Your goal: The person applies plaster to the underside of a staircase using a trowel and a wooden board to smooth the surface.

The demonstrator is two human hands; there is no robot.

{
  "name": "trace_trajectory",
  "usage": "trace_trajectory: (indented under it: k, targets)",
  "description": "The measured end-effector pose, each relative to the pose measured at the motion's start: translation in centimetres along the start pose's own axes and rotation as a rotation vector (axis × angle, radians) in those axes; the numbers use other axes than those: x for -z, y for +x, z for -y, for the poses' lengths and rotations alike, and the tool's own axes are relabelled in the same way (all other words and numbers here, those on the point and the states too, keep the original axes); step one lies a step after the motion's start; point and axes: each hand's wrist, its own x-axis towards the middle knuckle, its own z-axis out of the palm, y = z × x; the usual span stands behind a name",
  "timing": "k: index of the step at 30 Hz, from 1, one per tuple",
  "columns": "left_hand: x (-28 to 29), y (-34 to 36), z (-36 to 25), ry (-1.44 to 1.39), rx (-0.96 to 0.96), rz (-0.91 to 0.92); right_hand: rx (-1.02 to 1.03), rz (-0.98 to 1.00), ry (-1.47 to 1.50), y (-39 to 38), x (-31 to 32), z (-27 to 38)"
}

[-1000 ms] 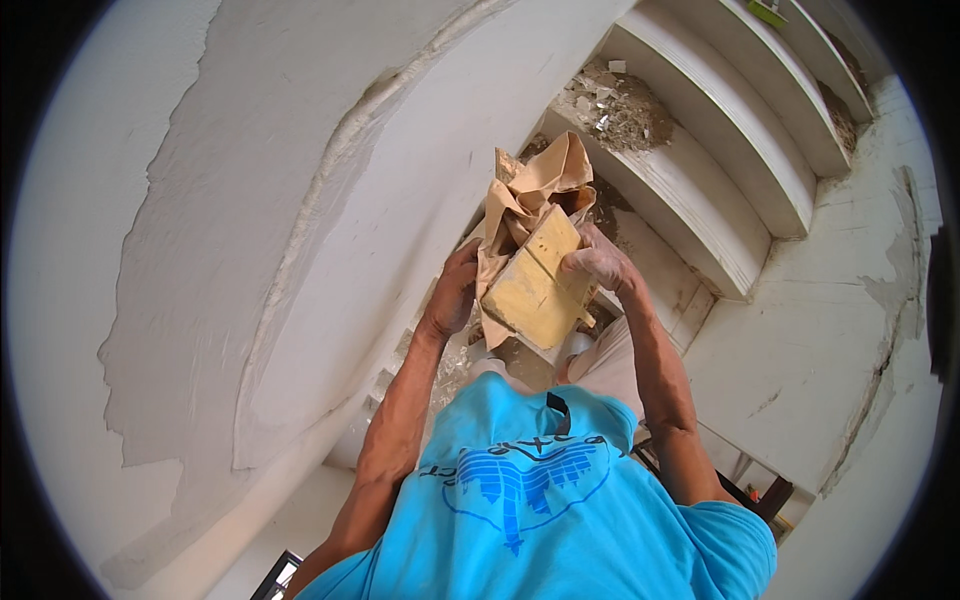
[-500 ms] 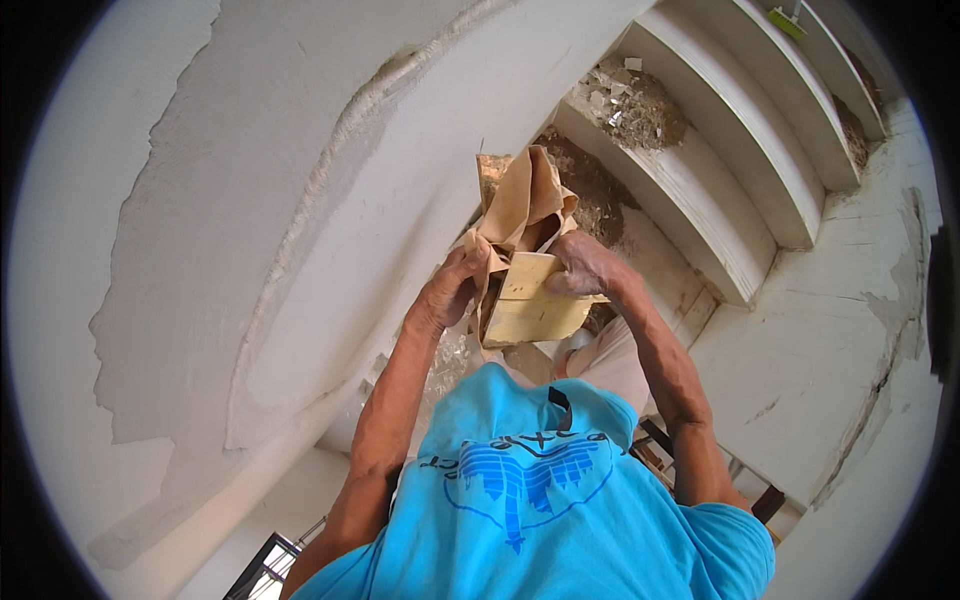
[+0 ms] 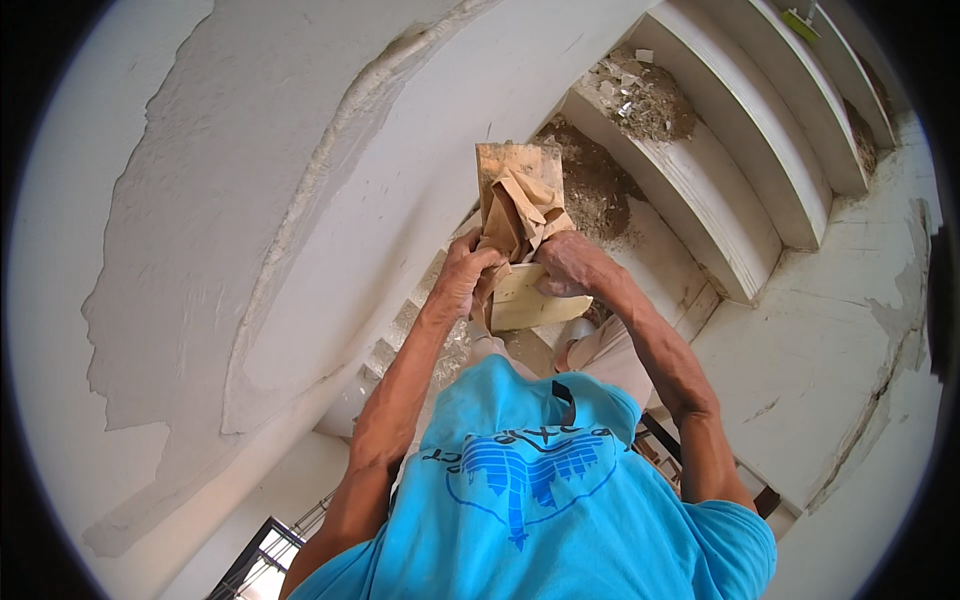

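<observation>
A crumpled sheet of brown paper (image 3: pixel 512 215), perhaps a bag, is bunched up in front of me between both hands. My left hand (image 3: pixel 470 272) is closed on its left side, the thumb pressed on a fold. My right hand (image 3: pixel 572 262) is curled into a fist against the paper's lower right, its fingertips hidden. Below that fist is a pale yellow board (image 3: pixel 535 302), close to or touching the hand. Behind the paper stands a worn wooden board (image 3: pixel 520 160), its lower part covered.
Curved steps (image 3: pixel 715 225) rise at the right, with rubble (image 3: pixel 640 100) and dirt on their treads. A white wall (image 3: pixel 440 160) with rough, patched plaster runs along the left. A green brush (image 3: pixel 800 25) lies on an upper step. My feet stand just below the boards.
The paper has been pressed down and crumpled smaller, uncovering more of the worn board behind. My right hand has shifted slightly left and closed into a fist.
</observation>
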Motion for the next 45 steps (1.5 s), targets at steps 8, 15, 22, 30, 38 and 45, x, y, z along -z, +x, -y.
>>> trace_trajectory:
  k: [8,15,22,30,38,45]
  targets:
    - [-1.2,-0.6,-0.8,0.163,-0.199,0.005,-0.096,-0.017,-0.076,-1.2,-0.4,-0.2]
    - [-0.8,-0.4,-0.3,0.11,-0.131,-0.085,-0.167,-0.034,0.193,-3.9,1.8,-1.2]
    - [1.5,1.2,1.7,0.096,-0.221,-0.038,-0.29,-0.276,0.986,-6.9,3.6,-3.1]
    - [-0.2,0.1,0.4,0.258,-0.316,-0.061,-0.317,-0.503,1.397,-5.9,0.1,-3.8]
    - [-1.9,-0.8,0.1,0.079,-0.223,0.022,-0.381,-0.713,1.345,-4.6,-2.0,-2.4]
    - [-1.5,-1.7,-1.5,-0.178,-0.256,0.116,-0.335,-0.805,1.128,-4.7,-1.1,1.6]
